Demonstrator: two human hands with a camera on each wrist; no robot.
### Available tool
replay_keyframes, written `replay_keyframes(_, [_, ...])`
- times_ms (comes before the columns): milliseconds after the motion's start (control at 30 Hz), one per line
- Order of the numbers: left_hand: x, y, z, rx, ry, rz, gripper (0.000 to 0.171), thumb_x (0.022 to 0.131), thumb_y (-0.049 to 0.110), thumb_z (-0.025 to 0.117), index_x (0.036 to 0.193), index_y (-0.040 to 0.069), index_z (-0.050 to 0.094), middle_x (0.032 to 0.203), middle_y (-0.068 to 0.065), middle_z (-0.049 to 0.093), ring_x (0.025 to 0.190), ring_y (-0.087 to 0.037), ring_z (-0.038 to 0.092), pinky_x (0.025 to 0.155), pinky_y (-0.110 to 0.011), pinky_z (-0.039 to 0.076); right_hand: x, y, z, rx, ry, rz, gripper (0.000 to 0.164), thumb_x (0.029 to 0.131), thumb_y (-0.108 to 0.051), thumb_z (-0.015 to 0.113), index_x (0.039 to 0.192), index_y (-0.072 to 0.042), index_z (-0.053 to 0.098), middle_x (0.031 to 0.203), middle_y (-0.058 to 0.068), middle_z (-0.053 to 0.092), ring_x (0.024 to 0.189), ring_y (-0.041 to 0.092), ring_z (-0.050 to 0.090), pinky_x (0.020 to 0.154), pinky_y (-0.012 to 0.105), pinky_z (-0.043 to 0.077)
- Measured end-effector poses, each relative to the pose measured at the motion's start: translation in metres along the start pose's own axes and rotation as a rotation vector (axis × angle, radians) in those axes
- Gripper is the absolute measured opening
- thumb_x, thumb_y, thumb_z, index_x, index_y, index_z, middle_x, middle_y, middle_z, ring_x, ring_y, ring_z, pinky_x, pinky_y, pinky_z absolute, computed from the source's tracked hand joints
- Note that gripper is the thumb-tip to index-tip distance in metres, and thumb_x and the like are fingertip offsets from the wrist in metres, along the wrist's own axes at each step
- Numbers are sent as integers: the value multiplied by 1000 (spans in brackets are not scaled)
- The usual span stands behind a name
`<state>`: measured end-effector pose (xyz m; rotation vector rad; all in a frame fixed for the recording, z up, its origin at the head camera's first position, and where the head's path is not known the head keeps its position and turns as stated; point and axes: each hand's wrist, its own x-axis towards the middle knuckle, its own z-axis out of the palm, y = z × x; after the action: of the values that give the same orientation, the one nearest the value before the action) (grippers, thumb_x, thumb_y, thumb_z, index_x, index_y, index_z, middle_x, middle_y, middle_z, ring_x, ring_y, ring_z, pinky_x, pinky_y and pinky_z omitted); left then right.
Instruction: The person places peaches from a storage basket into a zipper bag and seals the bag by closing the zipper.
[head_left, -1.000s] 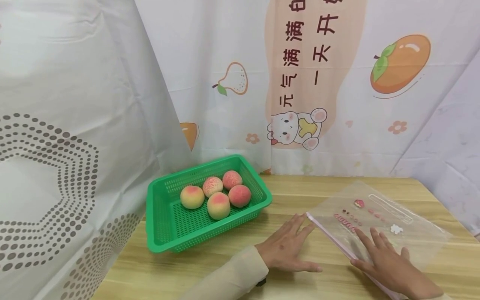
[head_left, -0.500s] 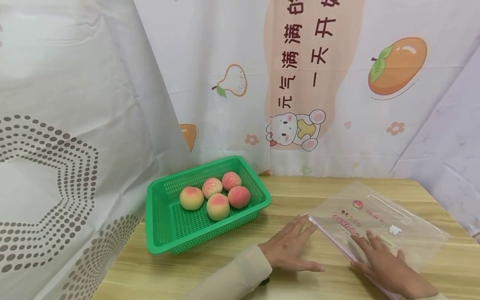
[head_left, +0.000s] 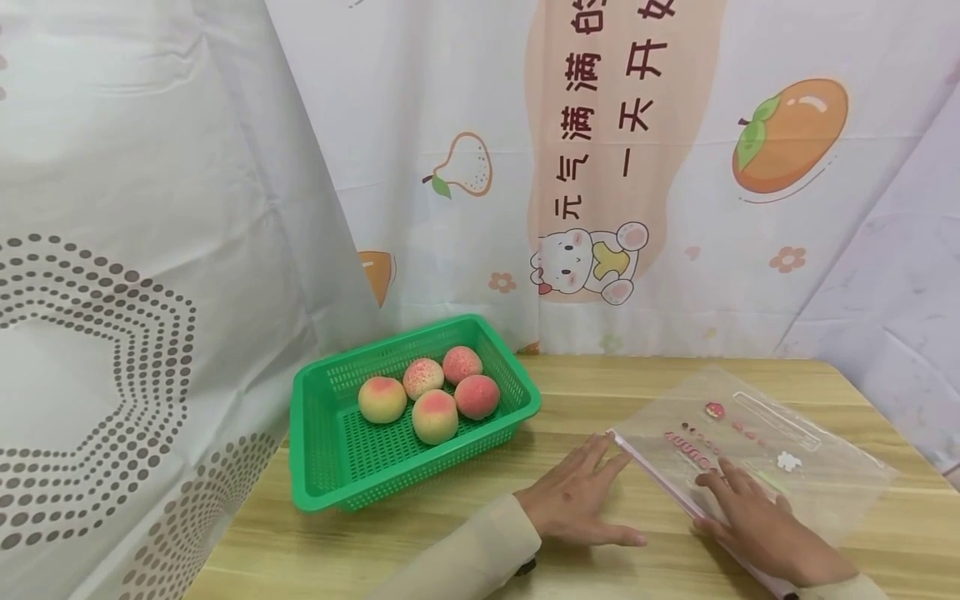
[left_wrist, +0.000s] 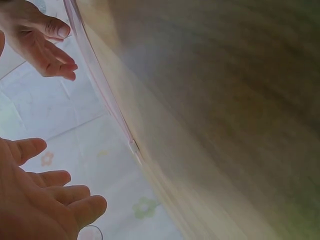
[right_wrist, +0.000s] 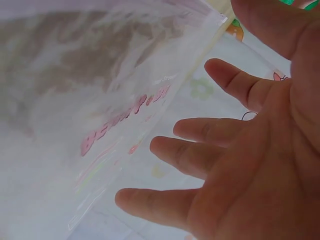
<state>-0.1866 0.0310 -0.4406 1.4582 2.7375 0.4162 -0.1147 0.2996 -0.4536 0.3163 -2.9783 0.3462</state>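
Note:
A clear zip bag (head_left: 840, 471) printed with pink letters and small pictures lies flat on the wooden table at the right. Its pink zip edge (head_left: 660, 477) runs slantwise, facing the left hand. The left hand (head_left: 573, 496) is spread, with its fingertips close to the bag's far left corner. In the left wrist view a small slider (left_wrist: 133, 146) shows at that end of the zip. Over the bag's near part, the right hand (head_left: 765, 525) reaches with extended fingers and its thumb by the zip edge. Neither hand grips anything.
A green plastic basket (head_left: 318, 450) holding several peaches (head_left: 435, 417) stands left of the hands. Behind the table (head_left: 585, 400) hangs a printed curtain (head_left: 465, 250), and a grey patterned cloth (head_left: 225, 208) hangs along the left side.
The right hand has shifted slightly left over the bag, its fingers closer together. The left hand has hardly moved. The whole head view has shifted slightly.

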Motion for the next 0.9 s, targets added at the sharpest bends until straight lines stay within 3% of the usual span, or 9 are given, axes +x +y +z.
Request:
replay_keyframes(533, [0,0,0,7,-15,5,97,86,74,56,160,20,22,164,-7,14,150,-22,14,118,-34,23,11,3,3,32,-87,17,29,87,-34,75,98,-19,52,134,43,43,119,63,45,73,87,31])
replay_keyframes(900, [-1,0,1,7,-23,-2,96,87,74,55,159,18,26,165,-9,14,151,-22,14,118,-35,24,12,6,7,54,-141,-24,22,92,-19,70,86,-20,49,132,42,45,120,60,46,70,83,38])
